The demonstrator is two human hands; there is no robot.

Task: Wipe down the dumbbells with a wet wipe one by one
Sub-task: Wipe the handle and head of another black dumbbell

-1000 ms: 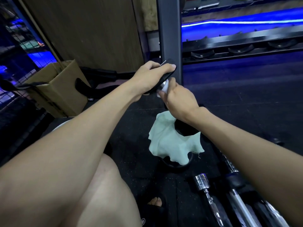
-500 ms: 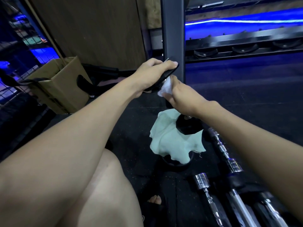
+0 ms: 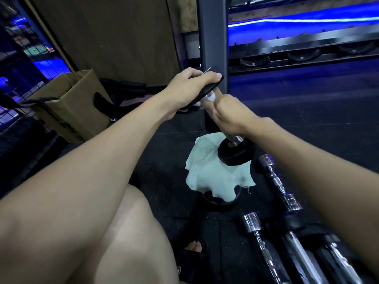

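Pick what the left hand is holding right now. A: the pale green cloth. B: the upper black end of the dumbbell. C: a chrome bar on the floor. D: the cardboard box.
B: the left hand grips the dumbbell's upper black end, while the pale green cloth lies below.

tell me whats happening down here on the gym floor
A person is cleaning a dumbbell stood on end over a pale green cloth. The left hand grips its upper black head, and the right hand holds a white wipe around the chrome handle just below. More chrome bars lie on the floor to the right.
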